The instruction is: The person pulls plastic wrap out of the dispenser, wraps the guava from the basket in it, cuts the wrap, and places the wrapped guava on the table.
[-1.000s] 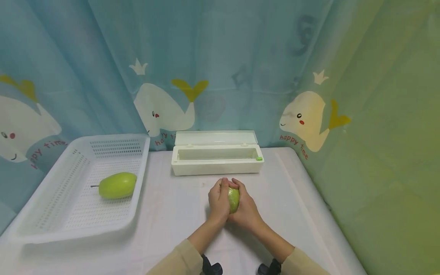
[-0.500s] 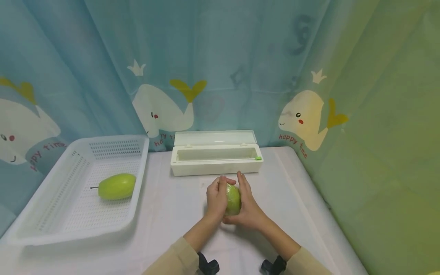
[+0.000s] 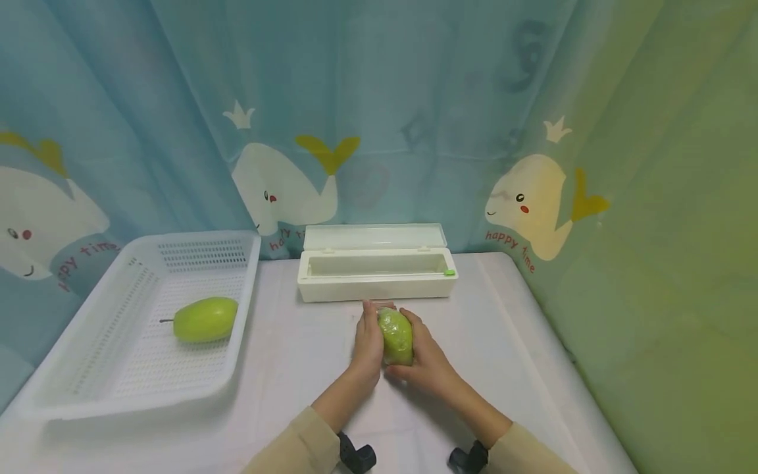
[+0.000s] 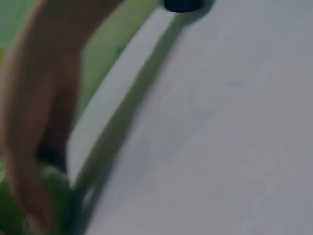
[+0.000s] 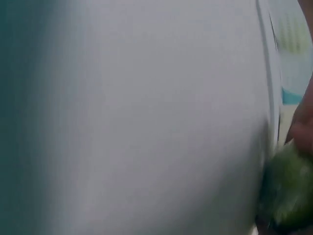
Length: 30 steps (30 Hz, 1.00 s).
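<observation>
Between both hands, above the white table, is a green fruit [image 3: 397, 336] with a shiny, wrinkled clear film around it. My left hand [image 3: 367, 342] holds its left side, the fingertips reaching round the far end. The right hand [image 3: 429, 359] grips the right side with curved fingers, its thumb at the near end. In the left wrist view the fruit [image 4: 54, 196] shows partly at the lower left, blurred. The right wrist view catches the fruit [image 5: 288, 191] at its lower right edge. The fruit's underside is hidden.
A white perforated basket [image 3: 237, 355] stands on the left, holding a green pear-like fruit [image 3: 206, 320] with a stem. Behind the hands is a long white box [image 3: 379, 289], lid raised, with a green slider [image 3: 449, 272] on its front edge. A whale-print curtain [image 3: 403, 131] hangs behind.
The right hand opened its fingers away from the fruit, then closed round it again. The fruit has turned and tilted left, showing more of its film-covered surface.
</observation>
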Available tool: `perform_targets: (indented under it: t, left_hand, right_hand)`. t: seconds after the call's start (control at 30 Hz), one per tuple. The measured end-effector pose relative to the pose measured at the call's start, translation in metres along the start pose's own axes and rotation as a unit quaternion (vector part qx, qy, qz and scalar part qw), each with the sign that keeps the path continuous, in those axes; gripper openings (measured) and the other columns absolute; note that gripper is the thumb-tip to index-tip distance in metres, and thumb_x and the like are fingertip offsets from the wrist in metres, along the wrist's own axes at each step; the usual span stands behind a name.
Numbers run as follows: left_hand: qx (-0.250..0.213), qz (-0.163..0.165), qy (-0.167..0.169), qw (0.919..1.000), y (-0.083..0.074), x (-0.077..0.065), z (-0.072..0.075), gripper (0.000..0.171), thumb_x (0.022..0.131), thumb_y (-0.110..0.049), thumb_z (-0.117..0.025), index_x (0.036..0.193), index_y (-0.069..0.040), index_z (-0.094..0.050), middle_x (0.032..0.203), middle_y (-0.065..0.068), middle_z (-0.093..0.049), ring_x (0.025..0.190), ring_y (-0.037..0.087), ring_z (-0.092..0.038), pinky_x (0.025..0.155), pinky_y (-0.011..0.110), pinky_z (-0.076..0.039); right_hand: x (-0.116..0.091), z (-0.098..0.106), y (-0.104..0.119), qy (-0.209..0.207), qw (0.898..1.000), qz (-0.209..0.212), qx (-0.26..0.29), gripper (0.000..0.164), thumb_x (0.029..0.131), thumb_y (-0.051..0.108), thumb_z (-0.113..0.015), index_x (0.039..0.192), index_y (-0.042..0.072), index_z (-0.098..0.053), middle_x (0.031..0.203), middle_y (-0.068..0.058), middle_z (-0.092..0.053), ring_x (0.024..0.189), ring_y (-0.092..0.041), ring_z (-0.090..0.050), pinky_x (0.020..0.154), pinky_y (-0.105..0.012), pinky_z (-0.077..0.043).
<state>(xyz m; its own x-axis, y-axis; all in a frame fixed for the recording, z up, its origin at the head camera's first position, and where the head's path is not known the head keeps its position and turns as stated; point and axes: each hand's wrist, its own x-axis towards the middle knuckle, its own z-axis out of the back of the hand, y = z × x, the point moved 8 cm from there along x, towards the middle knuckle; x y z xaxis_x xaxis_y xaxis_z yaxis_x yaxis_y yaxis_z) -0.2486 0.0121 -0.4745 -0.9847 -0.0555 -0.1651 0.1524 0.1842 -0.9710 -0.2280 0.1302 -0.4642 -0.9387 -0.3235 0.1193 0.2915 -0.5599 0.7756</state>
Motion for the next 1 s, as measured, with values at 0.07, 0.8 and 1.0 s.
perform_targets:
  t: [0.07,0.8,1.0]
  left_hand:
    - [0.014,-0.019,-0.019,0.9995,-0.003,-0.001,-0.001,0.078,0.099,-0.069,-0.015,0.119,-0.009,-0.061,0.124,0.006,-0.06,0.112,0.022,-0.054,0.098,0.039,-0.041]
    - [0.05,-0.089,0.14,0.9849,-0.035,-0.011,0.011,0.051,0.104,-0.034,-0.053,0.149,-0.013,-0.043,0.15,0.011,-0.047,0.133,0.031,-0.051,0.104,0.034,-0.048]
    - [0.089,-0.201,0.108,0.9695,-0.05,-0.025,0.013,0.048,0.094,-0.017,-0.071,0.14,-0.02,-0.057,0.136,0.004,-0.057,0.12,0.025,-0.059,0.091,0.028,-0.055]
  right_hand:
    - [0.002,0.0,0.003,-0.014,1.0,0.003,-0.019,0.11,0.068,0.015,-0.09,0.156,0.007,-0.024,0.146,-0.017,-0.047,0.127,-0.029,-0.052,0.104,-0.051,-0.044]
    - [0.006,0.016,0.001,0.048,0.894,-0.119,0.429,0.081,0.086,0.007,-0.069,0.152,0.011,-0.023,0.133,-0.01,-0.047,0.114,-0.022,-0.052,0.094,-0.031,-0.048]
    - [0.004,0.014,0.01,0.092,0.868,-0.103,0.477,0.077,0.089,0.008,-0.064,0.153,0.011,-0.02,0.127,-0.004,-0.051,0.111,-0.017,-0.054,0.095,-0.03,-0.049]
